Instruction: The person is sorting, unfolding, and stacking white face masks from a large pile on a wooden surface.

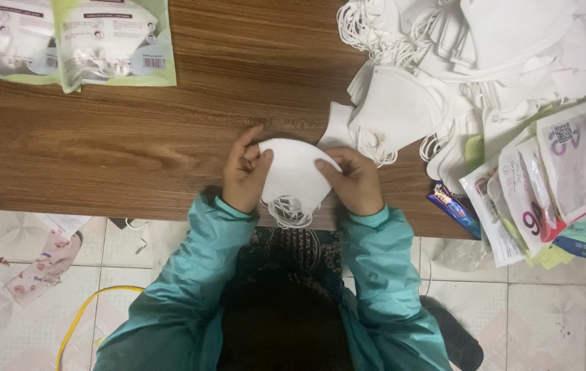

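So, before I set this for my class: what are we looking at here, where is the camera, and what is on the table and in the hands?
There is no machine: a person works with two bare hands. The one picture comes from a camera worn on the head, looking down, so the teal sleeves are the person's own. The left hand and right hand together hold a folded white mask at the near edge of a wooden table. To the right lies a heap of loose white masks, and below it a stack of flat packets. Two sealed green-edged packets lie far left. Below is a tiled floor.
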